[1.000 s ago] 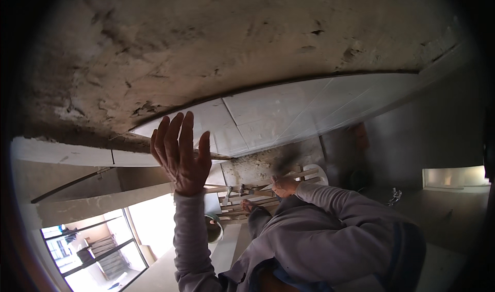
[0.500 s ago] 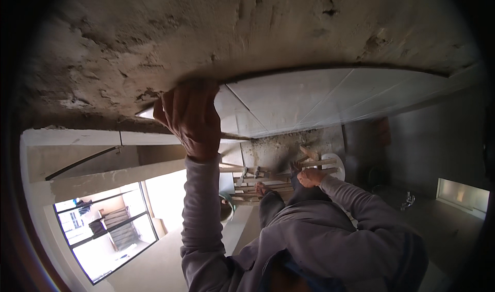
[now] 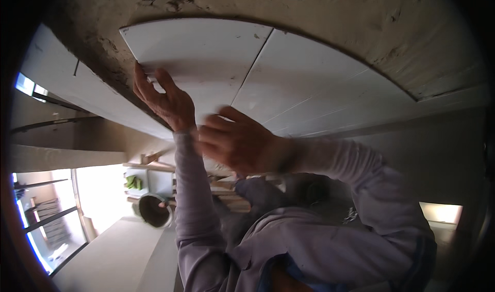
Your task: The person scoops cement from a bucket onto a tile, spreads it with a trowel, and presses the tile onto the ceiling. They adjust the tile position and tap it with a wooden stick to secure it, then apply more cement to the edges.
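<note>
My left hand (image 3: 165,98) presses flat, fingers spread, on the near corner of the white tile (image 3: 206,60) set against rough mortar (image 3: 319,8). My right hand (image 3: 237,140) hovers just beside it, blurred, fingers loosely open, holding nothing.

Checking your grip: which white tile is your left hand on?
The end tile, left of the seam; left hand presses its lower-left edge. The neighbouring tile is untouched.
</note>
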`<state>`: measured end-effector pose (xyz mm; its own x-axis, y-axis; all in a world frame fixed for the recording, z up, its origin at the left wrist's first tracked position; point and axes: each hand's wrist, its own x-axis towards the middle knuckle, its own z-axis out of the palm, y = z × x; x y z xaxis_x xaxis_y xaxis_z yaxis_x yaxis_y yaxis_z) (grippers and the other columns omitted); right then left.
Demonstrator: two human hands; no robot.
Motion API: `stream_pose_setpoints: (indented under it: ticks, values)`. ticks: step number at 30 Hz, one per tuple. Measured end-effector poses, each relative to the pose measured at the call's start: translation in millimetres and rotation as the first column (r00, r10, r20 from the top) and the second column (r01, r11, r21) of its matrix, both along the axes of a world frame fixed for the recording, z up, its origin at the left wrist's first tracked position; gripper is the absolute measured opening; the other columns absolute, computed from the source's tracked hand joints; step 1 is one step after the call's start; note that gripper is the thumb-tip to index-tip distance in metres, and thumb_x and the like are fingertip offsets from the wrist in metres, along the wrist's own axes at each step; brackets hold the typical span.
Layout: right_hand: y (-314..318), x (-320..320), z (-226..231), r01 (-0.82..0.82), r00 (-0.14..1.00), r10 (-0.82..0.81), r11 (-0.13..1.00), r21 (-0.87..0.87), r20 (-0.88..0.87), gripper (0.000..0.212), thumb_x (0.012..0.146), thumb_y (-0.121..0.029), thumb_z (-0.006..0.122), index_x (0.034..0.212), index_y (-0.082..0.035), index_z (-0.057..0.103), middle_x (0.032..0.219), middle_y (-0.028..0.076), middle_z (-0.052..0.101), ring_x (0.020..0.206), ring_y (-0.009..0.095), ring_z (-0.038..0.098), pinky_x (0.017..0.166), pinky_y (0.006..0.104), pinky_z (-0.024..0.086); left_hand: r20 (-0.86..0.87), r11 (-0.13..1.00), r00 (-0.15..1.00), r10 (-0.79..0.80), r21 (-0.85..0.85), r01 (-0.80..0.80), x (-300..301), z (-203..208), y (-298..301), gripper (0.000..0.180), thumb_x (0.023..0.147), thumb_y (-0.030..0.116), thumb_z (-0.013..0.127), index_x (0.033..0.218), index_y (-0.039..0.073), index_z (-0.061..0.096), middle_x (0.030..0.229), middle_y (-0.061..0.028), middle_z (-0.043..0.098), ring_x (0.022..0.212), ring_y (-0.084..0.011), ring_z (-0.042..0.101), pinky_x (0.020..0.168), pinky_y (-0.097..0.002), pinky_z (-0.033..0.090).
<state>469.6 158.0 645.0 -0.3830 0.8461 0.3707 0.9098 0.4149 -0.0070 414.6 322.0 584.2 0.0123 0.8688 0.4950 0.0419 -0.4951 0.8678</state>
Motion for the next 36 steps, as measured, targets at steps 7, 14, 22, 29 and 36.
stream_pose_setpoints:
  ticks: [7,14,22,29,36]
  values:
    - [132.1,-20.9,35.0,0.019,0.730,-0.252,0.937,0.349,0.635,0.018,0.087,-0.032,0.061,0.085,-0.020,0.075,0.087,-0.006,0.059,0.099,0.017,0.047,0.096,0.0447,0.029,0.080,1.000,0.997,0.011,-0.027,-0.009,6.4,-45.1,8.6,0.073,0.093,0.031,0.063,0.149,0.004,0.025,0.144,-0.0213,0.032,0.132,-0.0342,0.035,0.108,-0.0460,0.033]
    - [141.1,-14.1,34.4,0.092,0.683,-0.374,0.896,0.433,0.627,0.017,0.085,-0.033,0.063,0.082,-0.023,0.076,0.083,-0.009,0.059,0.099,0.017,0.048,0.100,0.0509,0.024,0.068,1.000,0.998,-0.002,-0.009,0.002,6.7,-47.6,11.1,0.081,0.088,0.027,0.068,0.150,0.002,0.021,0.148,-0.0232,0.026,0.136,-0.0368,0.029,0.111,-0.0466,0.028]
    - [163.5,-22.3,-19.8,0.135,0.211,-0.701,0.711,0.690,0.681,0.019,0.087,-0.035,0.062,0.095,-0.020,0.069,0.087,-0.009,0.056,0.102,0.016,0.047,0.100,0.0478,0.025,0.052,1.000,0.998,-0.019,-0.008,0.020,4.6,-46.5,12.8,0.091,0.083,0.022,0.073,0.151,0.000,0.017,0.152,-0.0254,0.019,0.140,-0.0398,0.022,0.115,-0.0473,0.022]
    - [150.5,-19.5,28.5,0.122,0.462,-0.444,0.889,0.441,0.768,0.026,0.086,-0.037,0.064,0.104,-0.019,0.067,0.089,-0.006,0.054,0.101,0.016,0.047,0.100,0.0466,0.025,0.058,1.000,0.998,-0.005,-0.009,0.005,4.5,-51.2,11.4,0.100,0.078,0.017,0.078,0.152,-0.002,0.013,0.156,-0.0273,0.013,0.144,-0.0424,0.015,0.118,-0.0478,0.017]
    - [55.5,17.1,103.3,0.170,0.917,-0.235,0.961,0.217,0.322,0.040,0.081,0.001,0.063,0.119,-0.008,0.067,0.121,0.009,0.065,0.116,0.030,0.057,0.100,0.0406,0.041,0.014,0.974,0.992,-0.125,-0.188,0.126,10.3,-84.9,-71.3,0.110,0.073,0.012,0.082,0.153,-0.003,0.008,0.159,-0.0283,0.005,0.148,-0.0440,0.005,0.121,-0.0478,0.012]
